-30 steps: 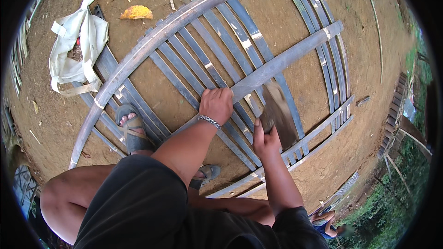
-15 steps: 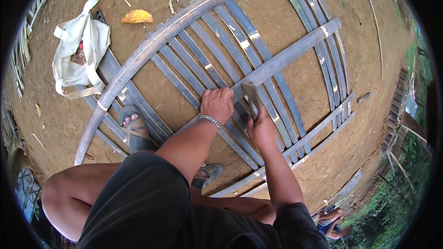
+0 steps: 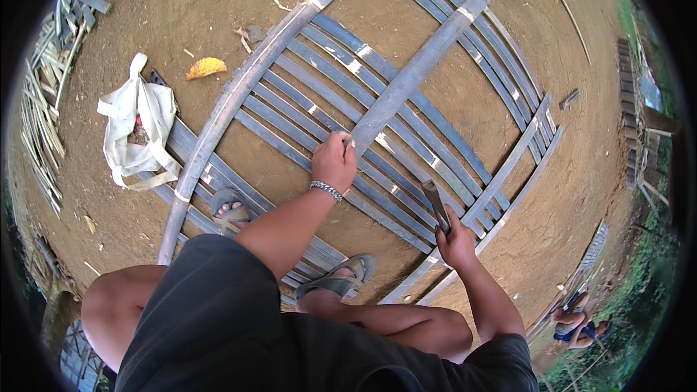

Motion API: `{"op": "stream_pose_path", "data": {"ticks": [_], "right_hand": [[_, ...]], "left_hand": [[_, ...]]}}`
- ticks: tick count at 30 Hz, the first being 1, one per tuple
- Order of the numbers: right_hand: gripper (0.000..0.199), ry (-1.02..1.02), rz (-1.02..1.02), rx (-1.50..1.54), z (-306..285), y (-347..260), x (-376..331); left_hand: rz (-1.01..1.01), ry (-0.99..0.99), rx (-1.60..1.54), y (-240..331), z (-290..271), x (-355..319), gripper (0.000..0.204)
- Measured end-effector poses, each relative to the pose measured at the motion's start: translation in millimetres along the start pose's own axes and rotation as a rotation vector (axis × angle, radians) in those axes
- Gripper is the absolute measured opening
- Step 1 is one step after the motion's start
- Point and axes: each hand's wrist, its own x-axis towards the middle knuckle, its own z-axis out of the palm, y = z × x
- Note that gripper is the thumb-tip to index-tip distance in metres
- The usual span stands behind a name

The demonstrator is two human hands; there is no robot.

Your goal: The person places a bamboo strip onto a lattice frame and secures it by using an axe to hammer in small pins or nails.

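Squatting over a bamboo lattice laid on the bare ground (image 3: 250, 149), you have your left hand (image 3: 335, 156) on the near end of a thick bamboo crosspiece (image 3: 421, 69). That grip is narrow, fingers curled around the end. The crosspiece slants away from you toward the upper right, lying across the dark bamboo slats (image 3: 312, 109), and its far end reaches over the group at the upper right. A chain bracelet (image 3: 327, 189) circles your left wrist.

Your right hand (image 3: 456, 241) is well apart from the left, its grip closed on a flat dark tool (image 3: 435, 203). The tool points up and slightly left above the lower right part of the slats; whether it touches them, you cannot tell from this angle.

On the left, the slats meet a long curved bamboo pole (image 3: 254, 72); on the right, they run to a pair of narrower rails (image 3: 523, 156). Your left sandal (image 3: 231, 207) is over the nearest slats, your right sandal (image 3: 341, 277) just below the lattice's middle. Outside the curved pole lie a white bag (image 3: 158, 105) and a yellow leaf (image 3: 206, 68), with a heap of split bamboo (image 3: 43, 109) farther left. Another person (image 3: 573, 330) shows small at your lower right.
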Motion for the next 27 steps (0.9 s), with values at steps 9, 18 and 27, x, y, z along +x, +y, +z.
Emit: {"op": "stream_pose_path", "data": {"ticks": [9, 18, 27], "right_hand": [[0.074, 0.233, -0.112, -0.073, 77.1, 22.8, -18.8], [0.068, 0.34, -0.066, -0.284, 97.6, 48.0, -4.6], [0.033, 0.383, -0.497, 0.179, 71.6, -99.1, 27.4]], "left_hand": [[-0.875, -0.429, -1.129, -1.3, -49.4, -35.6, 0.031], [-0.893, -0.621, -1.225, 18.4, -54.2, -35.5, 0.057], [-0.903, -0.649, -1.297, 25.2, -51.4, -40.4, 0.063]]}}
